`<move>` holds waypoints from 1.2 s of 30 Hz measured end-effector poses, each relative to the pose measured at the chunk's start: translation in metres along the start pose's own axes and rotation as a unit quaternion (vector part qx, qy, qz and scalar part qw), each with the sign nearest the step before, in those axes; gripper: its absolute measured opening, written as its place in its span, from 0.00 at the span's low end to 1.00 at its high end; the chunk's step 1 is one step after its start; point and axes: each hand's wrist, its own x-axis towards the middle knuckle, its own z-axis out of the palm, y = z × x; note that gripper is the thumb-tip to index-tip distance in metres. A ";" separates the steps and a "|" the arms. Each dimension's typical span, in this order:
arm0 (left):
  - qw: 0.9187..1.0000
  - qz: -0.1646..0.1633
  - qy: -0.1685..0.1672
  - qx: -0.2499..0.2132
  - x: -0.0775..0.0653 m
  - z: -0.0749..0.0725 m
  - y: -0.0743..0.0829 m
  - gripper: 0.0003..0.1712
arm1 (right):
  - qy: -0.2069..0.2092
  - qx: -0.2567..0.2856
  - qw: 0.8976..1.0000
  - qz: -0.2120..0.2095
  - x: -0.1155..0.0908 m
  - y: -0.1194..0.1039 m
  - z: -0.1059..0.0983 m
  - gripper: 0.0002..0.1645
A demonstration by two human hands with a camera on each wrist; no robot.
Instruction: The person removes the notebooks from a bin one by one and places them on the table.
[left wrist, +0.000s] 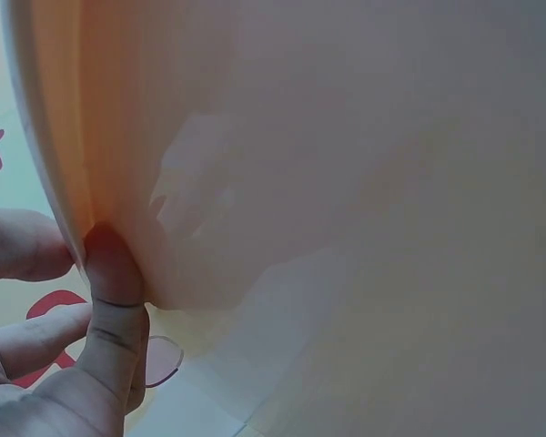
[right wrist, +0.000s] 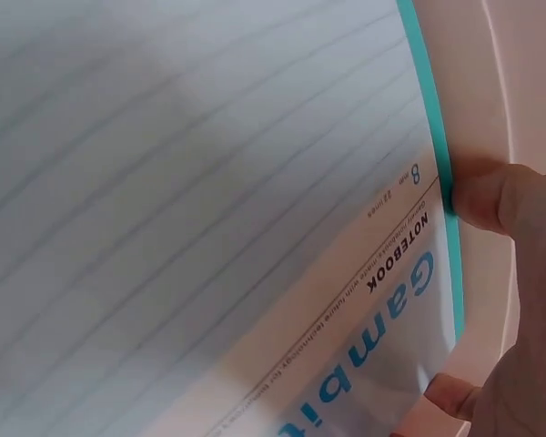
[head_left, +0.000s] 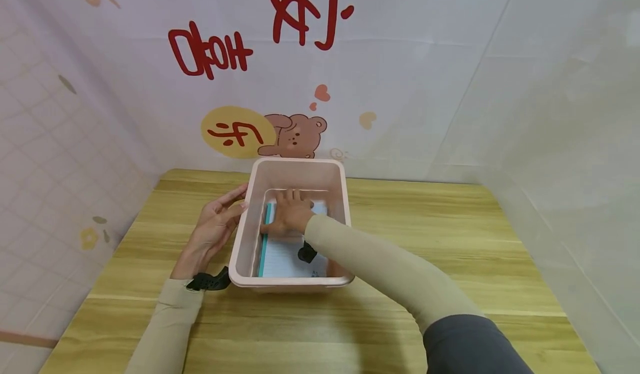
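Note:
A pale pink plastic bin [head_left: 240,246] stands on the wooden table, and a notebook [head_left: 285,258] with lined white cover and teal spine lies inside it. My left hand [head_left: 216,227] is at the bin's left side; in the left wrist view its thumb [left wrist: 115,269] and a finger pinch the bin's edge. Down in the bin, my right hand [head_left: 290,214] spreads over the notebook's far part. The right wrist view shows its thumb [right wrist: 480,198] touching the teal spine and a fingertip [right wrist: 450,394] at the notebook's end, near printed blue lettering.
The wooden table [head_left: 425,224] extends on both sides of the bin and in front of it. Close behind the bin rises a white backdrop [head_left: 400,85] with red characters and a cartoon bear. Pale side walls flank the table.

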 end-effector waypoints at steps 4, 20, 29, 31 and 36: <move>1.000 0.005 -0.002 0.002 -0.001 0.000 0.000 0.37 | 0.011 -0.008 1.000 0.000 -0.008 -0.001 -0.004 0.62; 1.000 -0.005 0.011 0.004 -0.001 0.001 0.001 0.36 | 0.053 -0.072 0.996 0.000 -0.009 -0.004 -0.007 0.62; 1.000 -0.003 0.010 0.011 -0.002 0.002 0.002 0.35 | 0.019 -0.036 0.999 0.007 -0.011 -0.002 -0.006 0.69; 1.000 -0.002 0.008 0.010 -0.002 0.002 0.003 0.36 | 0.015 -0.039 0.999 0.008 -0.011 -0.003 -0.006 0.70; 1.000 -0.007 0.012 0.009 -0.002 0.001 0.002 0.36 | 0.024 -0.062 0.998 0.012 -0.010 -0.003 -0.006 0.73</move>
